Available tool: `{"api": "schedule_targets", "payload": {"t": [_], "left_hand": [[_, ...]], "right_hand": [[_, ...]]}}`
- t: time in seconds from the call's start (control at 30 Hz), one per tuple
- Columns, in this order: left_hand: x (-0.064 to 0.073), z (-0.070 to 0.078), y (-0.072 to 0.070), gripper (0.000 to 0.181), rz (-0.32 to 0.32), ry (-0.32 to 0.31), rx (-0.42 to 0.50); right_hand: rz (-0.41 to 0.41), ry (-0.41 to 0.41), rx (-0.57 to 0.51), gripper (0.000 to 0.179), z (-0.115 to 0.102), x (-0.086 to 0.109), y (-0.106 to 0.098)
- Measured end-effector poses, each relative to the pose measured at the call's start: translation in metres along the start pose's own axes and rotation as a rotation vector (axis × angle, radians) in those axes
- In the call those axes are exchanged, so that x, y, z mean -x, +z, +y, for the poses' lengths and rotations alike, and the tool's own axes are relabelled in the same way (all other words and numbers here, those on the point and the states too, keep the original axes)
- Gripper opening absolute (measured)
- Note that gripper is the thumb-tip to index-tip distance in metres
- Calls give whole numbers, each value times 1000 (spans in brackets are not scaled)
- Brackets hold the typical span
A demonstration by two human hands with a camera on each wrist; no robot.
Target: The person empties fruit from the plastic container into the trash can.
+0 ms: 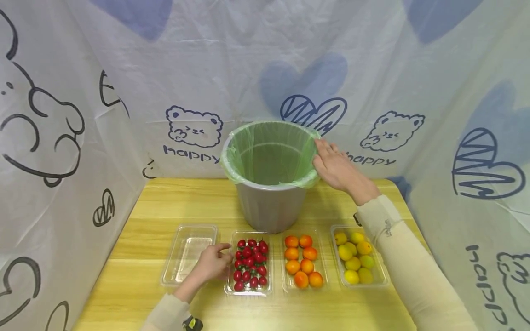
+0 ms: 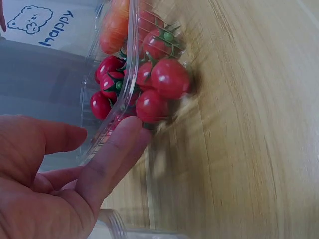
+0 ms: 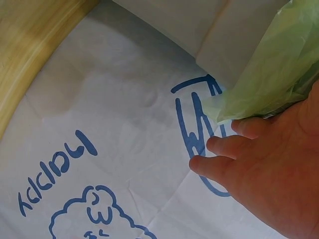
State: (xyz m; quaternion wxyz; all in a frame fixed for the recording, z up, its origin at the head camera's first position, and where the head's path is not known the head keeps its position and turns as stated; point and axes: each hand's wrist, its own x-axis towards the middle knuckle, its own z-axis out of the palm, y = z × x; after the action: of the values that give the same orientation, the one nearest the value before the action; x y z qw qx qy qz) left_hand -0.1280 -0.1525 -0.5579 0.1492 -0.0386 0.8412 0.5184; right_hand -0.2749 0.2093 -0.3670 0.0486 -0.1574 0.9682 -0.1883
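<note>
My left hand (image 1: 213, 262) is at the left side of a clear plastic box (image 1: 269, 287) of cherry tomatoes (image 1: 250, 261). In the left wrist view, extended fingers (image 2: 107, 162) reach the box's wall, while the thumb stands apart from them. A grey bucket (image 1: 271, 207) stands behind the boxes, lined with a thin green bag (image 1: 236, 161) folded over its rim. My right hand (image 1: 337, 170) rests against the right side of that rim, on the bag. Its fingers (image 3: 219, 169) look fairly straight in the right wrist view; the thumb is hidden there.
An uncovered, empty clear box (image 1: 192, 257) sits at the left. Right of the tomatoes are a box of orange fruits (image 1: 301, 262) and a box of yellow fruits (image 1: 354, 264). The wooden table (image 1: 290, 310) is enclosed by printed cloth walls (image 1: 198, 69).
</note>
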Motion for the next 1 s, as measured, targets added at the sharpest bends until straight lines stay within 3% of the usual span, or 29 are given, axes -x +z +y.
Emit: {"api": "schedule_targets", "payload": {"t": [0.2,0.7,1.0], "left_hand": [[0,1,1,45,6,8,-46],[4,4,3,31,-70,-12,7],[2,9,-15,30,-100,10,52]], "right_hand": [[-3,-7,5,69,0,-1,0],[-1,-4,-3,68,0,0,0],[16,-13,-1,68,1,-1,0]]}}
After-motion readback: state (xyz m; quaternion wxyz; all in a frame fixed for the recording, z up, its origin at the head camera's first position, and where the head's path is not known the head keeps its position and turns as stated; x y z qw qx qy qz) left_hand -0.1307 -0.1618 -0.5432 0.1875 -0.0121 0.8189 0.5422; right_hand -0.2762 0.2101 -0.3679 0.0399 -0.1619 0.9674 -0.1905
